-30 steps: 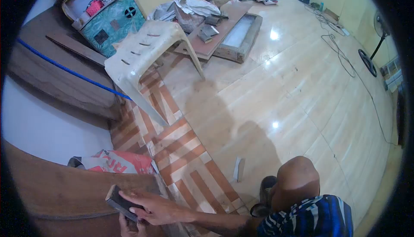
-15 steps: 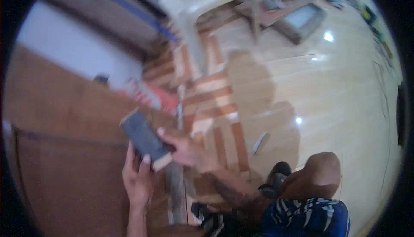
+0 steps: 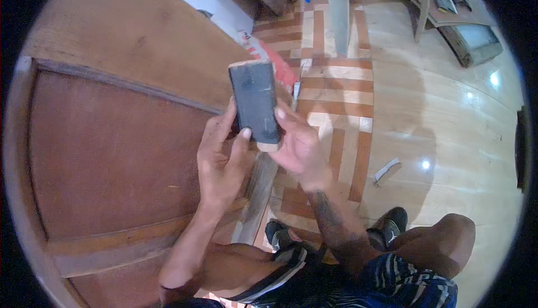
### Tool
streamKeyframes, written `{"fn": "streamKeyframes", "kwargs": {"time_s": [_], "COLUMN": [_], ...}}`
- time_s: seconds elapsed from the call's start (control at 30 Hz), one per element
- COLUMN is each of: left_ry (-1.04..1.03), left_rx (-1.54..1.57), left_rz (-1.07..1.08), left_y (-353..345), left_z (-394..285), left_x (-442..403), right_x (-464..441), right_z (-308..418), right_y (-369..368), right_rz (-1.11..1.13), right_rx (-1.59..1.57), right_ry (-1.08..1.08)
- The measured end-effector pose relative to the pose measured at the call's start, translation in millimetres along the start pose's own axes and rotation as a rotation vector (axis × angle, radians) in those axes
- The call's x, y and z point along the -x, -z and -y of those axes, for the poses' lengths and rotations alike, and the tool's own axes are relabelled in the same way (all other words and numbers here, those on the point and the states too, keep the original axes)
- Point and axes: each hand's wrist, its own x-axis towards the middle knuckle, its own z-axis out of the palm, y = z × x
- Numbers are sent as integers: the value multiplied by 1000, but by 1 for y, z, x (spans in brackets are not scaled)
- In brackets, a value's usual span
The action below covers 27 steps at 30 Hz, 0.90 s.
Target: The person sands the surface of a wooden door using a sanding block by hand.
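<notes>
Between my hands is a sanding block, a piece of pale wood with dark grey sandpaper round it and bare wood at both ends. My left hand grips its left side, thumb on the near part of the dark face. My right hand closes on the lower right side with the thumb along the edge; its other fingers are partly hidden. Below and to the left lies a brown wooden panel door with a raised frame, apart from the block.
A pale plastic chair stands ahead on the patterned tile floor. A red and white bag lies beyond the door. Farther right are a worn wooden frame and tools on a board. A thin white strip lies on the floor.
The view has swung left and sharpened, so the door fills more of it. Both hands keep hold of the sanding block, which now points more upright in view.
</notes>
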Motion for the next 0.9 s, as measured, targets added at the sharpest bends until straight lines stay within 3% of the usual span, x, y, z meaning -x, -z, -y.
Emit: {"fn": "streamKeyframes", "kwargs": {"time_s": [0.17, 0.27, 0.37, 0.47, 0.7, 0.73, 0.8, 0.9], "left_ry": [-112, -79, -94, -100, 37, 29, 12, -37], "left_rx": [-245, -358, -267, -108, -88, -77, -52, -5], "left_rz": [-43, 22, -5, -42, 61, 52, 33, -17], "left_y": [2, 2, -4, -7, -4, -5, -9, -11], "left_z": [6, 6, 14, 20, 14, 14, 13, 16], "left_x": [-5, -4, -3, 3, 3, 3, 2, 2], "right_x": [-1, 6, 18, 15, 20, 23, 23, 21], "right_z": [-1, 0, 10, 21, 47, 45, 44, 55], "right_y": [-2, -8, 37, 55, 60, 54, 53, 78], "right_rz": [-88, -262, -362, -291, -62, -103, -97, -360], "right_rx": [131, 213, 291, 206, 530, 677, 408, 496], "right_ry": [57, 45, -10, -13, 0, 37, -65, 42]}}
